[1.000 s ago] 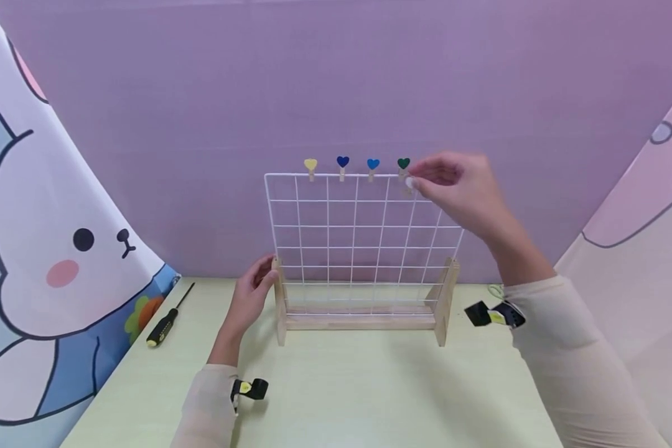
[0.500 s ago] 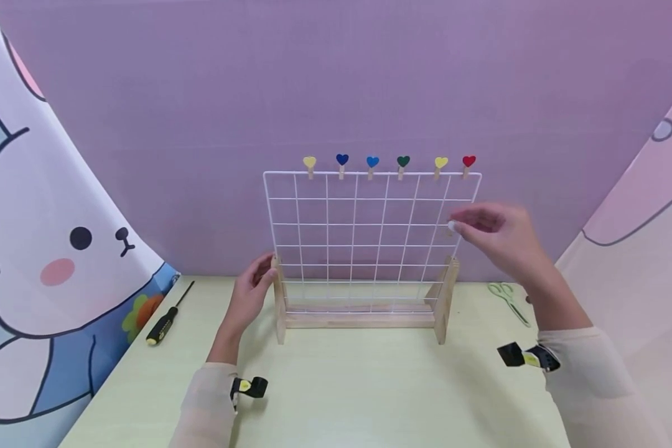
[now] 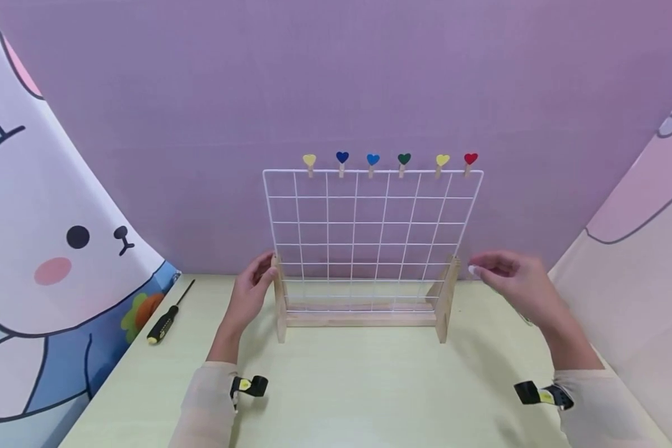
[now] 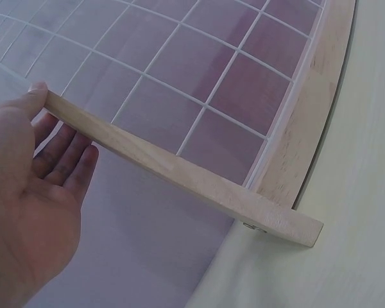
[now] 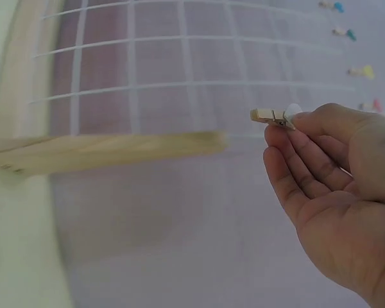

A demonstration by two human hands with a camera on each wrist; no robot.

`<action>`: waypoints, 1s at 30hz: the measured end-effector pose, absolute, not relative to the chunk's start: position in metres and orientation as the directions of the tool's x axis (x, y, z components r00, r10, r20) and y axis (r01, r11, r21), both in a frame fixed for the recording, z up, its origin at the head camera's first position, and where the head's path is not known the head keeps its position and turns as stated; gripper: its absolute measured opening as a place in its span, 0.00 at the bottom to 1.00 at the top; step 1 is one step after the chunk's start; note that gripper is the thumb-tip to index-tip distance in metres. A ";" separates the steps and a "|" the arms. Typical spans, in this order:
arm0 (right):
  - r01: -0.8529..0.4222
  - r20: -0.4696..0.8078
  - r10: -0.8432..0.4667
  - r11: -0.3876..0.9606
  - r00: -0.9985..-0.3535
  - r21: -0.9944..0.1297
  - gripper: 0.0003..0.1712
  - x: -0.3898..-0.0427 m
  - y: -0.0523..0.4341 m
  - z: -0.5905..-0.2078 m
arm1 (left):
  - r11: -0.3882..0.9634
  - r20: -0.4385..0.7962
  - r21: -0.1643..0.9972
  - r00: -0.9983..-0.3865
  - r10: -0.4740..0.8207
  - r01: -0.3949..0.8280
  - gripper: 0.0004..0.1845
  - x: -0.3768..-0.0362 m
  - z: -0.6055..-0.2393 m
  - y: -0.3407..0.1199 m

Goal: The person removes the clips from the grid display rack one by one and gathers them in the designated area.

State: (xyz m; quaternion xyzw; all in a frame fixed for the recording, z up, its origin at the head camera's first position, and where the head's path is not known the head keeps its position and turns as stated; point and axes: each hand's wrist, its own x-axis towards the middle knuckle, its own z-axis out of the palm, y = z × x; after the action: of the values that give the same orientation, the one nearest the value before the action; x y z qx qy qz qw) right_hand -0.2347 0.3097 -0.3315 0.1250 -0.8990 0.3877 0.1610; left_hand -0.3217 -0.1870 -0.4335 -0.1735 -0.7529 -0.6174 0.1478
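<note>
Peg: small wooden clothespin [image 5: 267, 116] with a white head, pinched at thumb and fingertips of right hand [image 3: 515, 283], in the air just right of the rack's right upright.
Right fingers: curled, pressed together on the peg.
Rack: white wire grid [image 3: 369, 236] upright in a wooden stand [image 3: 358, 320] on the table [image 3: 369, 392].
Left hand [image 3: 249, 292]: thumb on the top of the left upright [image 4: 179, 170], fingers straight, loosely together behind it.
Top wire: six heart pegs [image 3: 404, 160] in a row.
Table left: screwdriver [image 3: 165, 320].
</note>
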 end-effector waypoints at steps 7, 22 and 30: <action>-0.335 0.380 -0.069 0.634 -0.922 -0.697 0.13 -0.241 0.328 -0.379 | 0.178 0.439 0.878 -0.896 0.070 0.444 0.26 -0.323 -0.435 -0.185; -0.259 0.277 -0.061 0.586 -0.959 -0.768 0.14 -0.244 0.346 -0.451 | 0.176 0.436 0.879 -0.897 0.076 0.443 0.26 -0.325 -0.435 -0.187; -0.247 0.239 -0.094 0.588 -0.967 -0.770 0.14 -0.246 0.350 -0.467 | 0.183 0.417 0.887 -0.906 0.073 0.423 0.27 -0.324 -0.435 -0.187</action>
State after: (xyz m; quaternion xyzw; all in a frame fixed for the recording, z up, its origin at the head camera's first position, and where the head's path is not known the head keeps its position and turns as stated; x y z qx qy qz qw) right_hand -0.2462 0.3501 -0.4673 0.0962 -0.8868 0.4437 0.0864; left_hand -0.3240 -0.1866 -0.4351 -0.1643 -0.7559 -0.6177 0.1417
